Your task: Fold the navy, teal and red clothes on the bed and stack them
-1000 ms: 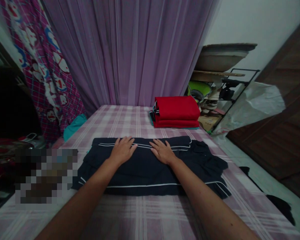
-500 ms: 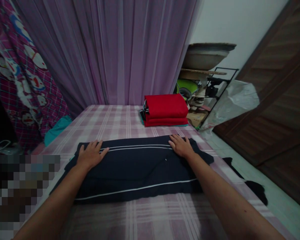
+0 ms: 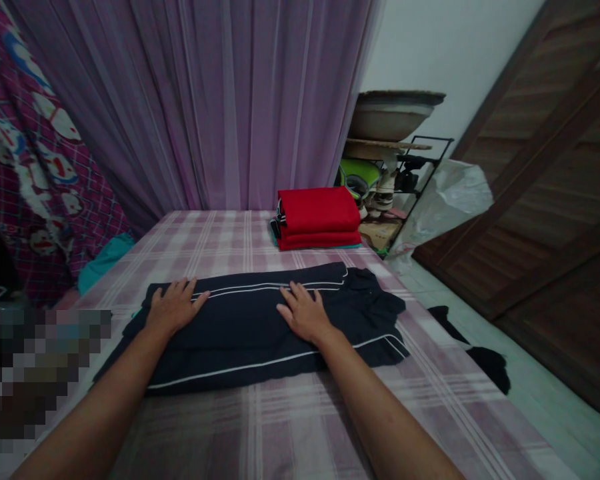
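Note:
A dark navy garment [image 3: 250, 330] with white piping lies folded lengthwise on the checked bedsheet [image 3: 220, 433]. Its right end, where a collar seems to be, looks crumpled. My left hand [image 3: 174, 308] rests flat on the garment's left part, fingers spread over the upper piping. Near the middle, my right hand [image 3: 305, 312] is also laid flat on the cloth, its fingertips at the double white line. Neither hand grasps anything. Beyond the garment sits a stack of folded red cloth [image 3: 323, 217], with dark and teal edges showing at its side and bottom.
A purple curtain [image 3: 205, 100] hangs behind the bed. To the right stand a rack [image 3: 433, 157] with basins and shoes, a plastic bag [image 3: 455, 200] and a wooden door [image 3: 540, 200]. Black cloth [image 3: 485, 363] lies on the floor. The lower left is pixelated.
My right hand has slid left along the garment from its right end toward the middle, uncovering the collar end. My left hand stays in place on the cloth. The view has shifted slightly.

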